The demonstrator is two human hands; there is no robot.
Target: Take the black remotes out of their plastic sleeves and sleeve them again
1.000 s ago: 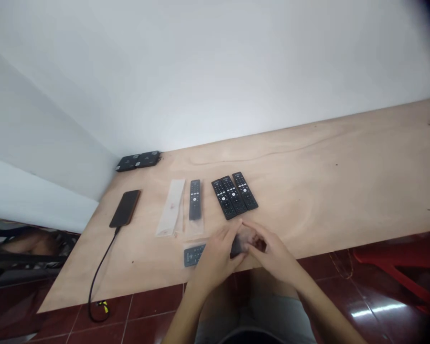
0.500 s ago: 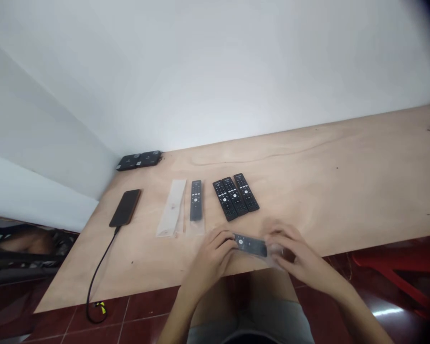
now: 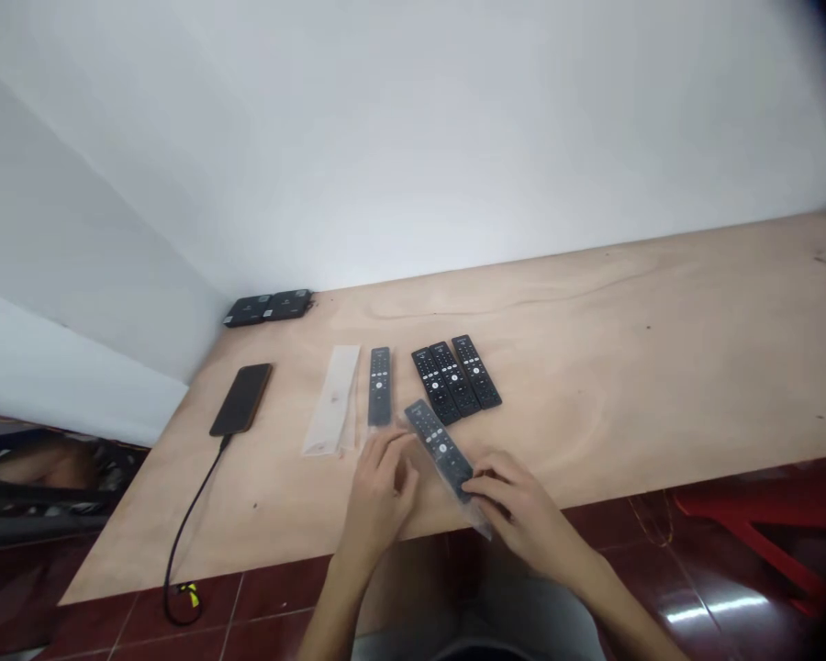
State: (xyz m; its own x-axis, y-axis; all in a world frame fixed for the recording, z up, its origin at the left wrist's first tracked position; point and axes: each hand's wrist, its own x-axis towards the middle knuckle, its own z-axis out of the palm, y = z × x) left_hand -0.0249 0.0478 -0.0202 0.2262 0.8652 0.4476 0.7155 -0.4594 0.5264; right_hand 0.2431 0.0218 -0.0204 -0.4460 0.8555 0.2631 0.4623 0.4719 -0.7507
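Observation:
A black remote control in a clear plastic sleeve (image 3: 440, 447) lies slanted over the table. My right hand (image 3: 513, 500) pinches its lower end, where the loose end of the sleeve sticks out. My left hand (image 3: 382, 487) is off that remote, its fingers loosely bent and apart, just below another sleeved remote (image 3: 379, 386). That one lies upright on the table, and the fingers hide the bottom of its sleeve. Left of it are flat, pale plastic sleeves (image 3: 334, 399). Three bare black remotes (image 3: 454, 378) lie side by side beyond my hands.
A phone (image 3: 241, 399) with a black cable (image 3: 187, 532) plugged in lies on the left of the wooden table (image 3: 626, 367). Two black boxes (image 3: 268, 308) sit in the back corner by the white wall (image 3: 454, 138). A red plastic piece of furniture (image 3: 764, 523) stands at the right.
The sleeved remote has swung from nearly level to a steep slant, its top toward the bare remotes. My left hand has let go of it and shifted left; my right hand has moved slightly left.

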